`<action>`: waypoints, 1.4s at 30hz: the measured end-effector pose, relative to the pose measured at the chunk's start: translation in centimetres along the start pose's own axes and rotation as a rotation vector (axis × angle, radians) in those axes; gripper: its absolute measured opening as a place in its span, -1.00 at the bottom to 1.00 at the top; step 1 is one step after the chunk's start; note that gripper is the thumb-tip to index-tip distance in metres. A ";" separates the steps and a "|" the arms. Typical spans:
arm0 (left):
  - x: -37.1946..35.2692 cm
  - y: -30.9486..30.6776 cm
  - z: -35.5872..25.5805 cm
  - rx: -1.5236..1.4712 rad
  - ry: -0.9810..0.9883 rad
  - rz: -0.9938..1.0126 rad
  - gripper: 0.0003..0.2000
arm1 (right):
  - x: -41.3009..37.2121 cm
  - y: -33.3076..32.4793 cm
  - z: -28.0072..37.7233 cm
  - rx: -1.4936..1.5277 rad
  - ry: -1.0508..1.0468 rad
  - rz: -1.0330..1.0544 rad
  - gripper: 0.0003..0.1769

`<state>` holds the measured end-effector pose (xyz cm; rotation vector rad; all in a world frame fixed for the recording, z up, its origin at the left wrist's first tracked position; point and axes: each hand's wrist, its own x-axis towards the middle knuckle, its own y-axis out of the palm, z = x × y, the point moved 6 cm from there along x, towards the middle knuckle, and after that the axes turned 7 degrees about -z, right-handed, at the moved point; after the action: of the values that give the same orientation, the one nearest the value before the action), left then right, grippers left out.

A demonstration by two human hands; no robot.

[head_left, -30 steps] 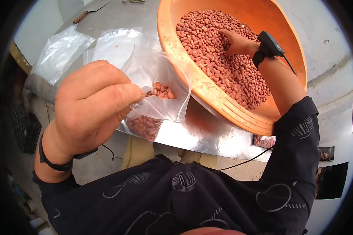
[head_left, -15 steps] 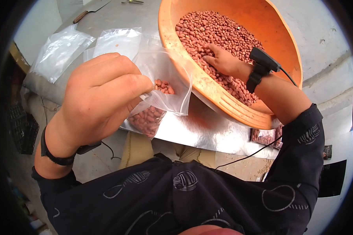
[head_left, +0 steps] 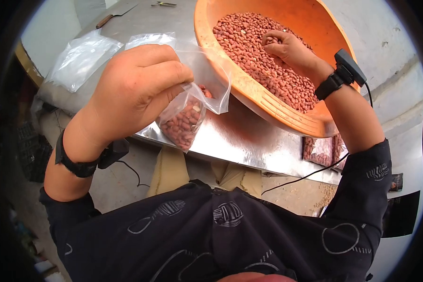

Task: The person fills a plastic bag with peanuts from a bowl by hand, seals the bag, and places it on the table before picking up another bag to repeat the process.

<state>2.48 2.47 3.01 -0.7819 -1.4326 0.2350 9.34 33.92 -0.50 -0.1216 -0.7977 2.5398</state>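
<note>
Fingers of the left hand (head_left: 136, 89) pinch the rim of a clear bag (head_left: 185, 117), part-filled and hanging upright, its mouth just left of the orange basin (head_left: 268, 107), where the right hand (head_left: 289, 49) curls over peanuts (head_left: 272, 77); whether it grips any cannot be told.
</note>
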 end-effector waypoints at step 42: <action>-0.4 -0.1 0.3 0.003 -0.018 0.009 -0.77 | 5.4 -5.8 -3.9 -0.584 0.192 0.073 -0.65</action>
<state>2.10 2.28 2.73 -0.7856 -1.4457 0.2514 7.79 42.65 -0.15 -0.5792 -1.4469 2.2370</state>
